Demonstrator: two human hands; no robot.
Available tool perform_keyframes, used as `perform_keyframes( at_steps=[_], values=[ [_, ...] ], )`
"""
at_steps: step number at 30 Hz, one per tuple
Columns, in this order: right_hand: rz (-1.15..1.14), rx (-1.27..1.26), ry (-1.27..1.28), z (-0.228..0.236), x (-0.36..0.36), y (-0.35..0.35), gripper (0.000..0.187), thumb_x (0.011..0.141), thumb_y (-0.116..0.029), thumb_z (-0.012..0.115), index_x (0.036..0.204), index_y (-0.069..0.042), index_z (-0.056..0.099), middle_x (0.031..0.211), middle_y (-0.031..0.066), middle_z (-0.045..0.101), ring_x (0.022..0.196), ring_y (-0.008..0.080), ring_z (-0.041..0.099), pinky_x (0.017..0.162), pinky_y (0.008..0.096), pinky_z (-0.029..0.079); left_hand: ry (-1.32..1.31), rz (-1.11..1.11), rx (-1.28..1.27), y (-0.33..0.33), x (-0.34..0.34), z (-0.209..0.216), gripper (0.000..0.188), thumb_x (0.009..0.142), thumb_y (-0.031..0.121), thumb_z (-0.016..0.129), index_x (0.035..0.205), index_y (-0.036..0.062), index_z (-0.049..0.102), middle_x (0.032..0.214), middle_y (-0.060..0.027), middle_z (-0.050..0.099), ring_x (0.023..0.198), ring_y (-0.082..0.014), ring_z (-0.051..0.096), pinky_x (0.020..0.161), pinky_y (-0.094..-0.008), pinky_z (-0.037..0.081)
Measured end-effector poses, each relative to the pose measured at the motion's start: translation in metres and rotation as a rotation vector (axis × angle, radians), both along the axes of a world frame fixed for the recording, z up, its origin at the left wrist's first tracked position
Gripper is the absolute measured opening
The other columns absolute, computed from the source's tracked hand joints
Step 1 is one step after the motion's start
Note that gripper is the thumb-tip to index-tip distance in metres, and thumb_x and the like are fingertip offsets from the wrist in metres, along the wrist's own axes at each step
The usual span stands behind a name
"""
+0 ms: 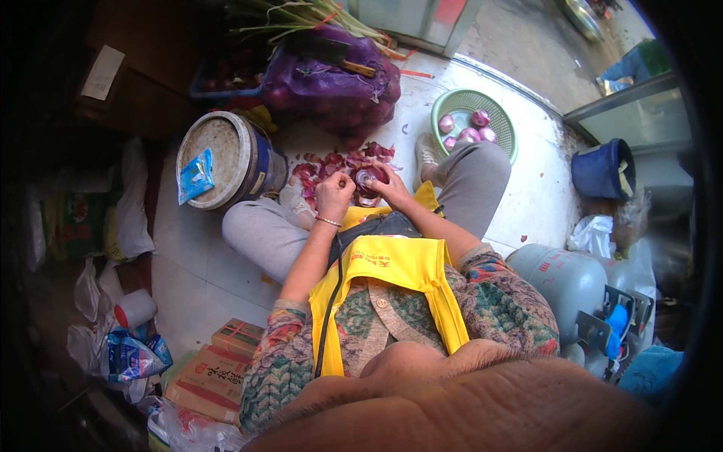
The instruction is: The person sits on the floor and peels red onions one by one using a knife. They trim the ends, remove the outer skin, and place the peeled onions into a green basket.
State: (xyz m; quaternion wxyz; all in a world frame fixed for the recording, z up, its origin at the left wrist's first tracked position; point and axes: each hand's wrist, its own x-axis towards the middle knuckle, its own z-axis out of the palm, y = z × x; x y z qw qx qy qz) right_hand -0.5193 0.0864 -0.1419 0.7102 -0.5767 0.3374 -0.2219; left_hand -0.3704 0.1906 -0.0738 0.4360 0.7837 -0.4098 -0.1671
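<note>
I sit low with my knees apart and both hands held out over the floor. My right hand [389,187] grips a red onion [369,178] whose outer skin is partly off. My left hand [334,196] pinches at the onion's left side, its fingers curled on a strip of skin. Whether it also holds a small blade cannot be made out. Purple onion peels [331,163] lie scattered on the white tiled floor just beyond my hands. A green plastic basket [461,101] with several peeled onions [468,129] stands beyond my right knee.
A purple mesh sack of onions [331,83] lies ahead with green stalks [301,15] behind it. A lidded bucket [218,160] stands at left. Grey gas cylinders [565,280] at right, cardboard boxes [215,373] and plastic bags at lower left, a blue bucket [602,169] at far right.
</note>
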Motion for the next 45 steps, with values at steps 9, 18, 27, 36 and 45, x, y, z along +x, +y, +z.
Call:
perform_keyframes(
  at_steps=[9,18,27,36,45],
  values=[
    [0.01,0.018,0.002,-0.019,-0.001,-0.003,0.067,0.083,-0.017,0.073,0.14,0.002,0.042,0.127,0.0161,0.057,0.116,0.0226,0.058,0.1,0.0355,0.048,-0.103,0.074,0.019,-0.003,-0.005,-0.004,0.011,0.078,0.016,0.07,0.079,0.005,0.07,0.07,-0.0148,0.069,0.063,-0.0314,0.069,0.061,-0.0401,0.054],
    [-0.065,0.454,-0.223,0.01,0.001,0.0,0.066,0.088,-0.022,0.068,0.143,0.0,0.039,0.137,0.0156,0.049,0.123,0.0242,0.053,0.101,0.0369,0.047,0.821,0.145,-0.095,0.005,0.014,-0.019,0.019,0.095,0.018,0.065,0.103,0.0,0.066,0.08,-0.0059,0.071,0.056,-0.0098,0.062,0.054,-0.0215,0.051],
    [-0.078,0.278,-0.143,0.004,0.002,0.001,0.065,0.086,-0.021,0.07,0.141,-0.001,0.042,0.137,0.0151,0.05,0.123,0.0238,0.053,0.1,0.0366,0.049,-0.02,0.068,0.059,0.002,-0.01,-0.033,0.02,0.092,0.021,0.064,0.093,0.0007,0.061,0.086,-0.0205,0.067,0.078,-0.034,0.066,0.068,-0.0447,0.051],
    [0.0,0.741,-0.456,0.038,0.0,0.003,0.057,0.089,-0.024,0.061,0.141,-0.007,0.042,0.134,0.0115,0.053,0.123,0.0287,0.055,0.103,0.0512,0.049,-0.067,0.132,0.103,0.005,-0.008,-0.038,0.018,0.095,0.018,0.059,0.097,0.0004,0.056,0.091,-0.0245,0.064,0.088,-0.0437,0.062,0.075,-0.0514,0.048],
    [-0.036,0.701,-0.467,0.047,-0.001,0.003,0.056,0.092,-0.03,0.057,0.141,-0.008,0.043,0.135,0.0126,0.054,0.124,0.0293,0.055,0.106,0.0541,0.045,-0.077,0.248,0.104,0.005,0.0,-0.05,0.019,0.095,0.019,0.059,0.097,0.0005,0.056,0.091,-0.0247,0.065,0.085,-0.0448,0.063,0.075,-0.0514,0.048]
  ],
)
